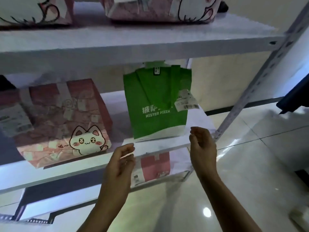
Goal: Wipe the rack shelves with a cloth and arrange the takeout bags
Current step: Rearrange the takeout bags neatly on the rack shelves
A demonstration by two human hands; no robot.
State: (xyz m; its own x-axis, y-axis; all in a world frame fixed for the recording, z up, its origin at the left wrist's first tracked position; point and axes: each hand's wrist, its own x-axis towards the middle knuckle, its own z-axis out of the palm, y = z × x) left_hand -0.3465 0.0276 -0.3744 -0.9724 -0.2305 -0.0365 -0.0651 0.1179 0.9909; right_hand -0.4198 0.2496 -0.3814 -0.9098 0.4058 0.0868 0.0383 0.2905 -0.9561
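Observation:
A green pizza takeout bag (157, 104) stands upright at the right end of the middle white shelf (160, 145), a receipt (185, 101) stuck to its side. To its left sits a pink bag with a cartoon cat (66, 121). My left hand (122, 163) hovers just below the shelf's front edge, fingers loosely curled and holding nothing. My right hand (202, 146) is raised at the shelf's right front corner, beside the green bag, fingers relaxed and apart from it. No cloth is in view.
Two pink cat bags (158, 9) sit on the top shelf (133, 41). Another pink bag (153, 166) stands on the shelf below. The perforated metal rack post (260, 81) slants at the right. A dark object (294, 97) juts in above the glossy tiled floor.

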